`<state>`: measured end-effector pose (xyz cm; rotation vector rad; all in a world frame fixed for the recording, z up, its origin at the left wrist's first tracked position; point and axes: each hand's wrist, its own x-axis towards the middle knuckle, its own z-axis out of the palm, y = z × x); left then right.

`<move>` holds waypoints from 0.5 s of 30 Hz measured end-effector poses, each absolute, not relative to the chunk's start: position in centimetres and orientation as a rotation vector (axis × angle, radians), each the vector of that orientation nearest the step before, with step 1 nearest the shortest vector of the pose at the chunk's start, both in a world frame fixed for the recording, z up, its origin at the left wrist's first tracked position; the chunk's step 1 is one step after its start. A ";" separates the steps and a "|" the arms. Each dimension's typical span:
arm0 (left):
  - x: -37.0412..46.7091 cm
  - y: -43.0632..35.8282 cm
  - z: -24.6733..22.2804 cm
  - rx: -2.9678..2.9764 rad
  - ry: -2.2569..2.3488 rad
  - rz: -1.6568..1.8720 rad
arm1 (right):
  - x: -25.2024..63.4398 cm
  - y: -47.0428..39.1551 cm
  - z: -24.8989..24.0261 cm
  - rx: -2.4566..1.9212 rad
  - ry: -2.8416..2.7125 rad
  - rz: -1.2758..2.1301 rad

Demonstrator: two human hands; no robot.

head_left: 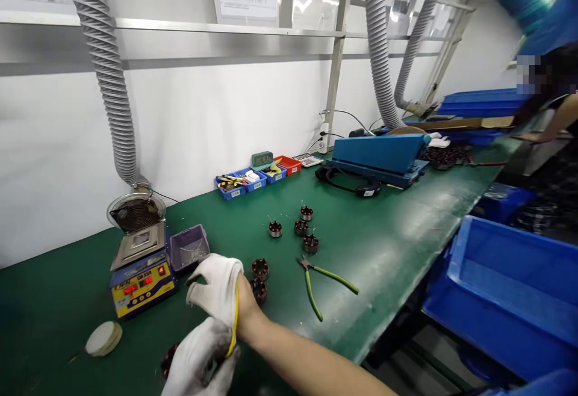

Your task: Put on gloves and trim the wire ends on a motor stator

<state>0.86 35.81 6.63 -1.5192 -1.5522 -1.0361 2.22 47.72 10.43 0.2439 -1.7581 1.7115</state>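
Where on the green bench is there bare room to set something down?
Bare mat lies between the green-handled pliers and the blue machine, and along the back wall behind the wound stators. It is crowded near the hands and the solder pot.

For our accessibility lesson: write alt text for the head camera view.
A left hand tugs the cuff of the white glove on the right hand above a green bench. Nearby lie small wound coils, green-handled pliers and a solder pot.
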 end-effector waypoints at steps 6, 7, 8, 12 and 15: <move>1.8 33.9 7.1 -1.476 -1.548 -1.028 | 0.6 46.4 11.6 0.205 -2.396 0.749; 2.2 33.7 7.3 -1.481 -1.559 -1.049 | 0.5 46.2 12.0 0.225 -2.518 0.533; 2.6 33.5 7.4 -1.483 -1.566 -1.073 | 0.5 45.9 12.5 0.232 -2.633 0.315; 3.5 32.4 6.9 -1.512 -1.563 -1.114 | 0.9 44.2 13.1 0.063 -2.765 0.045; 3.6 31.4 6.4 -1.397 -1.675 -1.079 | 1.1 42.7 13.3 -0.134 -2.694 0.122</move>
